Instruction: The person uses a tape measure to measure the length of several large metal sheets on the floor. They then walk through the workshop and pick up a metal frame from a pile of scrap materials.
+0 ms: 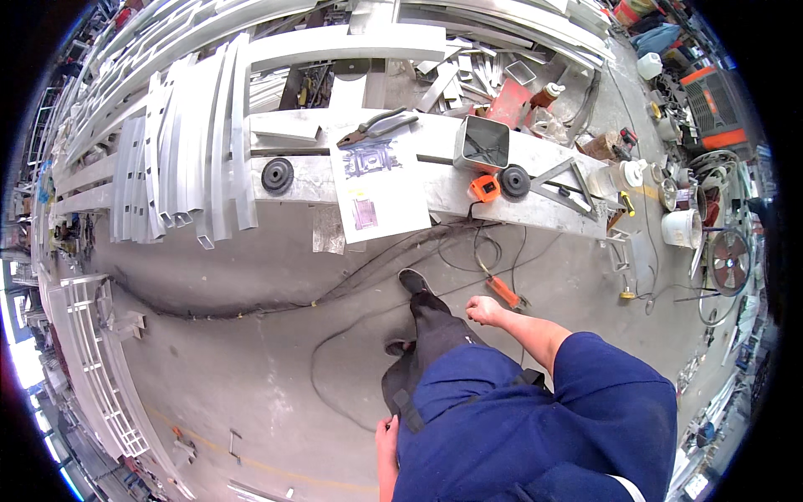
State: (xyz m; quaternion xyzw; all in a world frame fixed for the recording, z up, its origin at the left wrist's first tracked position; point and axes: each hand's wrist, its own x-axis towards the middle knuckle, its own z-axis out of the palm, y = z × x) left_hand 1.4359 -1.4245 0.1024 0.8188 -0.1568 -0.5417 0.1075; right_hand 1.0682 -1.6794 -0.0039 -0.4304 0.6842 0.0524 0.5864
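Note:
My right hand [483, 310] hangs in front of my body, its fingers curled into a loose fist, with nothing visible in it. Low at my left side is my left hand [386, 430]; its fingers are partly hidden beside my trousers. Neither hand touches the workbench [544, 205] ahead of me. On that bench lie pliers [376, 128] on a printed sheet with drawings [389, 197]. To the right sit an orange tape measure [484, 188], a piece of square metal tube [483, 144] and a black disc [514, 181]. Another black disc [277, 176] lies left of the sheet.
Long metal profiles [176, 142] stack at the left. An orange tool [503, 291] and black cables [251, 311] lie on the floor between me and the bench. A fan [729, 261] and a white bucket [682, 227] stand at right, a white metal frame [92, 360] at left.

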